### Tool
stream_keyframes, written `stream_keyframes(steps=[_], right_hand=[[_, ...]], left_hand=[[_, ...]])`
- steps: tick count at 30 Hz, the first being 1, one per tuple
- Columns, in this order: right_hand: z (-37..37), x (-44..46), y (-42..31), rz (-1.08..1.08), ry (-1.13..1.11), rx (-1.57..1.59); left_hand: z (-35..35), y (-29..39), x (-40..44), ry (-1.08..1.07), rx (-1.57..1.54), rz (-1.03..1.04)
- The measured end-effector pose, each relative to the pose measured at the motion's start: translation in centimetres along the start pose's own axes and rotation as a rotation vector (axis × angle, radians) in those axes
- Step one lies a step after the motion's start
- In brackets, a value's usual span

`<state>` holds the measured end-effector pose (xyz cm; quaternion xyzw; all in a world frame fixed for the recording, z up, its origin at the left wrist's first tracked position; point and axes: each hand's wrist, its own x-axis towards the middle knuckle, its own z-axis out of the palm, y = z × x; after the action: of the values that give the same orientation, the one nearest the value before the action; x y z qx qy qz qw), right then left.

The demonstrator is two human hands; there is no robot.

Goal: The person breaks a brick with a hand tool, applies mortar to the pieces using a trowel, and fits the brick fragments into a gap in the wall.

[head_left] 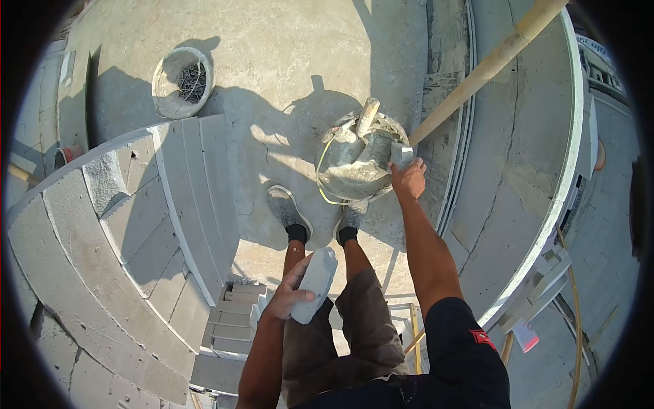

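Note:
My left hand (291, 294) is wrapped round a pale grey block piece (317, 283), held above my legs. Farther forward and to the right, my right hand (409, 178) grips a small grey object (402, 154), perhaps a trowel or a block fragment, at the right rim of a mortar bucket (354, 189). Inside that bucket lie grey mortar and a tool with a thick pale handle (368, 116) that points up and forward. A yellow-green strap (319, 178) hangs along the bucket's left side.
A white bucket (161, 92) holding dark nails or wire stands at the upper left. Block walls rise at the left (116, 266) and right (501, 136). A wooden pole (487, 68) slants across the upper right. My shoes (287, 206) are just behind the mortar bucket.

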<state>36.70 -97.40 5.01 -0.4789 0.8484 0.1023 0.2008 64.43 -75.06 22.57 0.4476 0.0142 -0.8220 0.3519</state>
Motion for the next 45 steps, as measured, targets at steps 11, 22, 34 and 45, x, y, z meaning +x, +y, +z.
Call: stream_keyframes(steps=[11,22,34,45], right_hand=[[-13.1,-10.3,2.2,-0.975,0.286,0.254],[-24.1,-15.5,-4.1,-1.358,-0.037,0.477],[-26.5,-15.0,-6.0,-1.429,-0.205,0.264],[-26.8,-14.8,-7.4,-1.419,-0.316,0.292]], left_hand=[[-2.4,5.6,0.5,-0.082,-0.302,0.052],[3.2,16.0,-0.3,-0.283,0.7,0.422],[5.0,15.0,-0.2,-0.251,0.757,0.479],[5.2,15.5,-0.3,-0.307,0.698,0.461]])
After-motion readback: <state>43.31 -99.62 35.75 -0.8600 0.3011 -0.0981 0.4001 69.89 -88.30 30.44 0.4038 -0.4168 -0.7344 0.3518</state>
